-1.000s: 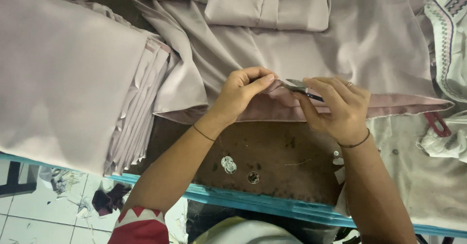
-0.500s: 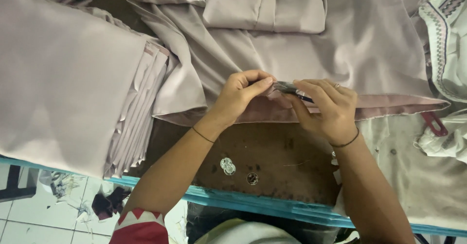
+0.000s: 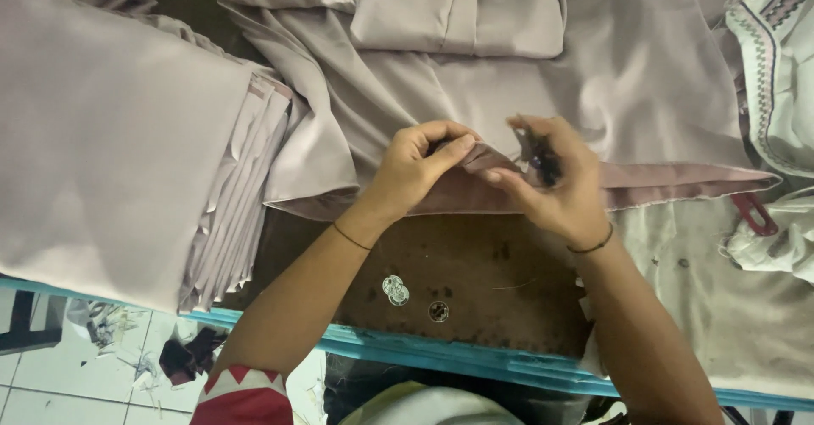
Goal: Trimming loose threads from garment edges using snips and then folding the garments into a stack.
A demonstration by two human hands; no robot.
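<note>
A pale mauve garment [image 3: 610, 94] lies spread across a brown table [image 3: 475, 281]. My left hand [image 3: 420, 166] pinches the folded hem of the mauve garment between thumb and fingers. Just to its right, my right hand [image 3: 547, 183] is closed around a small dark cutting tool [image 3: 543, 162] and also touches the hem. A thin band circles each wrist. The tool's tip is hidden among my fingers.
A thick stack of folded mauve cloth [image 3: 119, 137] fills the left side. White embroidered fabric [image 3: 776, 69] and a red-handled tool [image 3: 750, 213] lie at the right. Three coins [image 3: 398, 289] rest on the table near its blue front edge [image 3: 441, 349]. Scraps litter the tiled floor [image 3: 93, 357].
My right hand has turned, lifting the small tool from lying flat along the hem to upright in my fingers. Both hands have shifted slightly left along the hem.
</note>
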